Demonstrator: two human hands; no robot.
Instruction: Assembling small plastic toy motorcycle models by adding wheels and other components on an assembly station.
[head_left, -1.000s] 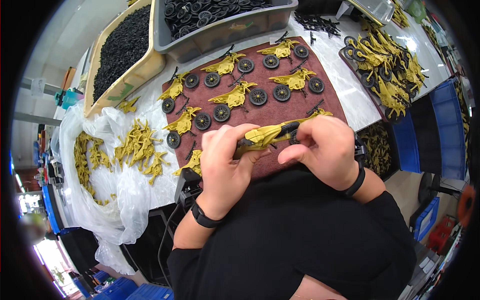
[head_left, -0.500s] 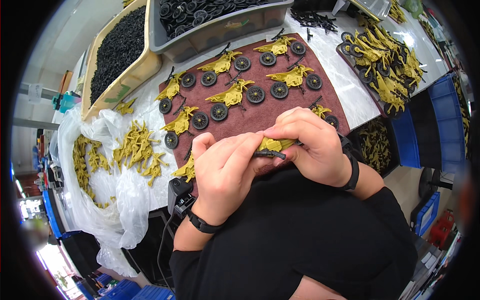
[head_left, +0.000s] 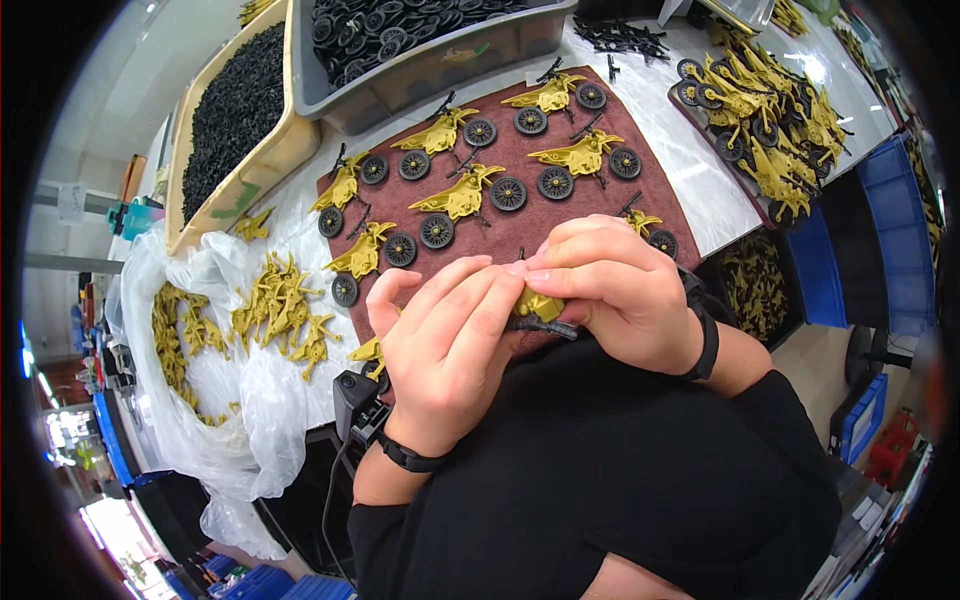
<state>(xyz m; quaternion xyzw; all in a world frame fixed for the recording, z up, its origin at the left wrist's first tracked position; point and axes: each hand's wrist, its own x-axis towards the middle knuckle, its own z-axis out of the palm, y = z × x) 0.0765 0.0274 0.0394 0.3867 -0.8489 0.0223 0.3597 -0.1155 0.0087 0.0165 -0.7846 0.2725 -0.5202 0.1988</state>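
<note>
Both hands meet close to my body, over the near edge of a brown-red towel. Between them is a yellow plastic toy motorbike body with a black handlebar at its near side. My left hand closes on its left end, and my right hand pinches it from the right. The fingers cover most of the part. Beyond the hands, several yellow motorbike bodies lie in rows on the towel, with black spoked wheels and black handlebars beside them.
At the back stand a grey bin of black wheels and a cream bin of small black parts. A plastic bag with yellow parts lies left. Piled toy motorbikes sit far right, near blue crates.
The yellow body has turned slightly between my fingers, and its handlebar sits a little lower. Both hands keep their hold in nearly the same place. The view has shifted slightly.
</note>
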